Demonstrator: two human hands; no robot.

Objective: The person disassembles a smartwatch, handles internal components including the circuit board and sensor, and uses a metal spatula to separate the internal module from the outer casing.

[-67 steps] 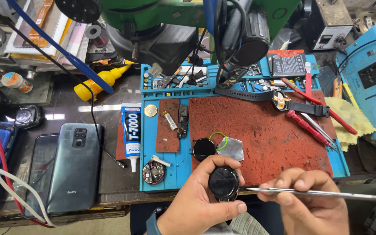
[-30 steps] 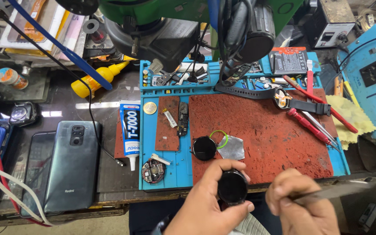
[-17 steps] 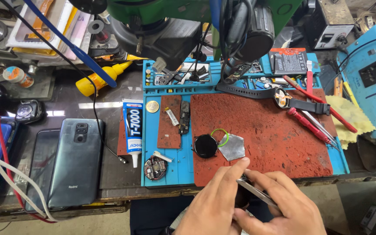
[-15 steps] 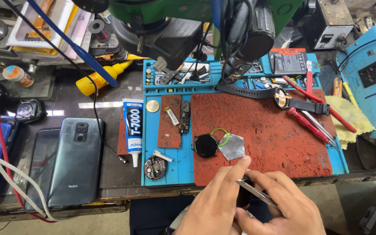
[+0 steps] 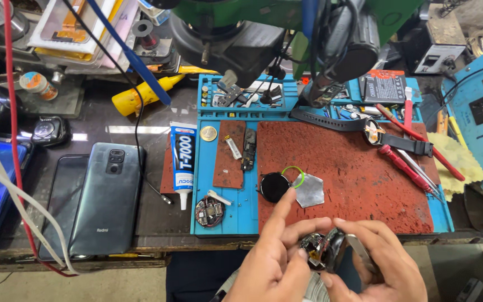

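Observation:
Both my hands are at the bottom edge of the view, just in front of the bench. My left hand [image 5: 278,254] and my right hand [image 5: 378,263] together hold a small round watch body [image 5: 321,250], opened so its circuit board shows. My right hand also grips metal tweezers [image 5: 359,249] against the watch body. Just beyond my fingers, on the red mat [image 5: 359,173], lie a round black watch face [image 5: 275,186], a green ring [image 5: 293,177] and a grey hexagonal piece [image 5: 309,190].
A blue tray mat [image 5: 225,212] holds a round circuit board [image 5: 208,212], a coin [image 5: 208,133] and small parts. A glue tube [image 5: 184,162] and a grey phone [image 5: 107,196] lie to the left. A watch with strap [image 5: 375,134] and red screwdrivers [image 5: 401,165] lie to the right. A green microscope [image 5: 286,28] hangs above.
My hands have dropped lower and come together. The watch body, earlier held closed in my left hand, is now open between both hands with the tweezers laid against it.

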